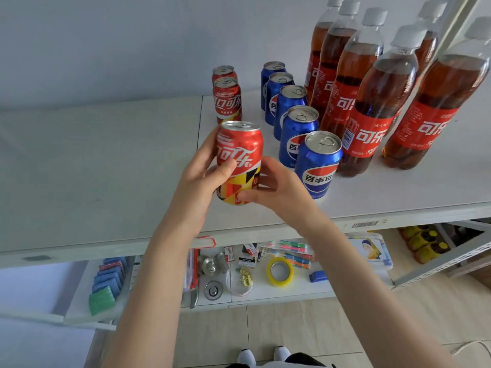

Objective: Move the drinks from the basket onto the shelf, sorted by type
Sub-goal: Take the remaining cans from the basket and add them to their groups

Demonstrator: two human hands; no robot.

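A: Above the shelf front, red can upright in both hands: left hand wrapped round its side, right hand fingers pinching its base. Set down or not, unclear.

B: Progress?

A: Two red cans behind, five blue cans beside, cola bottles at right, sorted. Basket out of view; remainder unknown. Judged late stage.

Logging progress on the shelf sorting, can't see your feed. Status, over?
Left hand and right hand both on a red can, over the shelf. Two red cans behind; blue cans to the right. Spot clear.
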